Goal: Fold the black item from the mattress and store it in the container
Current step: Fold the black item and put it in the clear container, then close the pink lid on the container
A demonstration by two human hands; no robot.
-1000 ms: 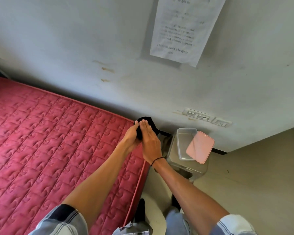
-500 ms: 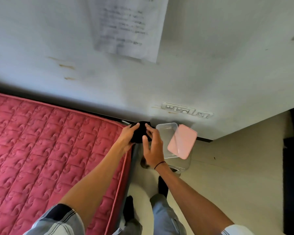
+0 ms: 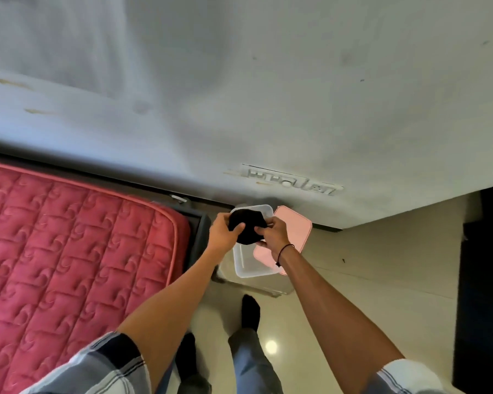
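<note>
From the head camera, looking down, both forearms reach forward over the floor beside the bed. The left hand and the right hand are close together, both clamped on a bundled black cloth: the left thumb presses on its near left side, and the right fingers pinch its right edge. The cloth looks folded into a compact rounded wad, though its folds are too dark to make out. It is held in the air above the far end of a clear plastic container, which sits open on a low pale stand against the wall. Whether the cloth touches the container rim cannot be told.

A pink lid lies tilted across the right side of the container, partly hidden behind the right hand and wrist. A thin black band circles the right wrist.

To the left lies the red quilted mattress, with a dark bed frame at its right end, just beside the left forearm. A white socket strip is fixed low on the wall above the container. At the bottom, the person's legs in grey trousers and dark socks stand on the shiny floor, and striped short sleeves show at both lower corners.
</note>
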